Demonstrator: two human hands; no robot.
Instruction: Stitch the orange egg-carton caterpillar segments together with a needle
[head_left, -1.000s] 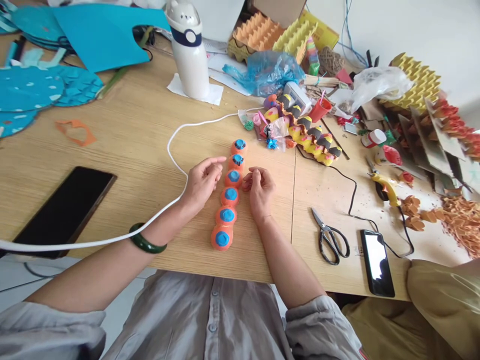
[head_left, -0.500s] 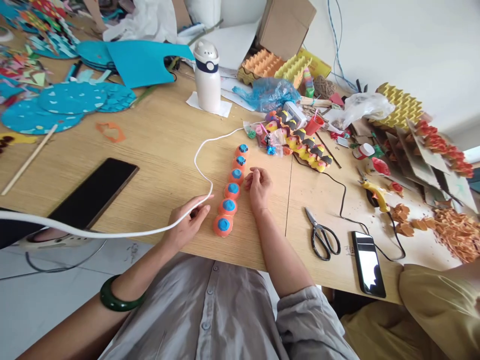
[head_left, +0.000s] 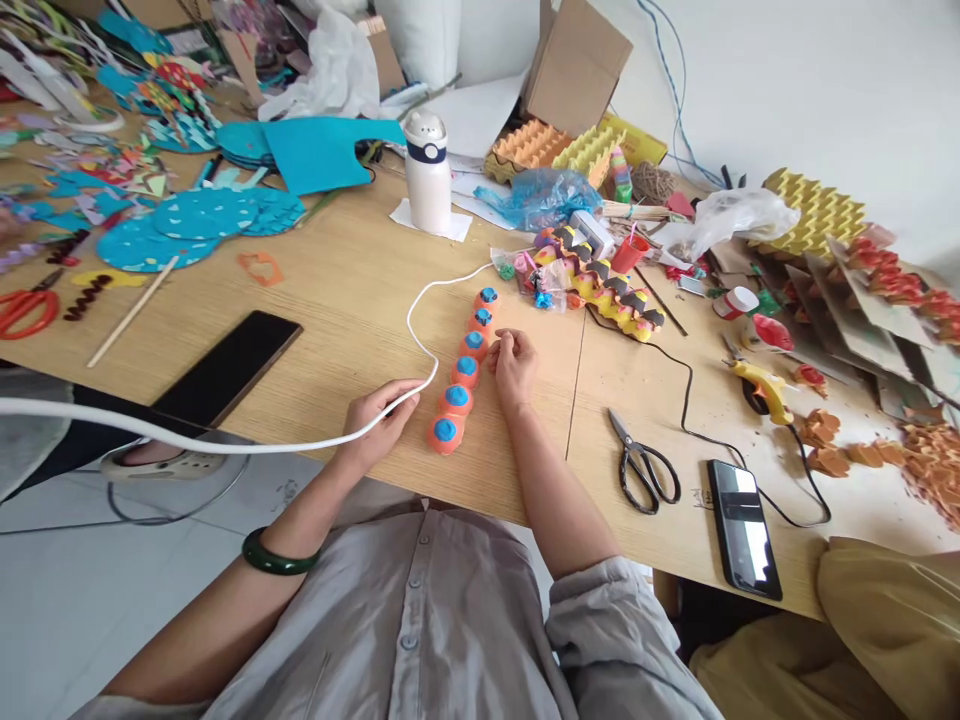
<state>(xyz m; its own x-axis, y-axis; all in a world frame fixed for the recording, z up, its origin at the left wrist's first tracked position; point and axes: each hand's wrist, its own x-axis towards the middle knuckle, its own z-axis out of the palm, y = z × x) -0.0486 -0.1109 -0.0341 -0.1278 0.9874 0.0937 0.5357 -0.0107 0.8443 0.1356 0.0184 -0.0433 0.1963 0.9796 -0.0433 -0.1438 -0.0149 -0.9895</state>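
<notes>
I see left hand [head_left: 373, 424] pulled back toward the front edge of the desk [head_left: 352, 330], leaving orange strip [head_left: 465, 371] beside right hand [head_left: 516, 370] (both half-curled; can't tell if holding).

Honestly, your setup looked pretty bright: soft light all over, with your plain white wall [head_left: 810, 90] going a bit greyer toward the far right. Your table [head_left: 345, 310] was light wood-grain with a thin dark seam, and you had pale tile floor [head_left: 172, 575] below.
</notes>
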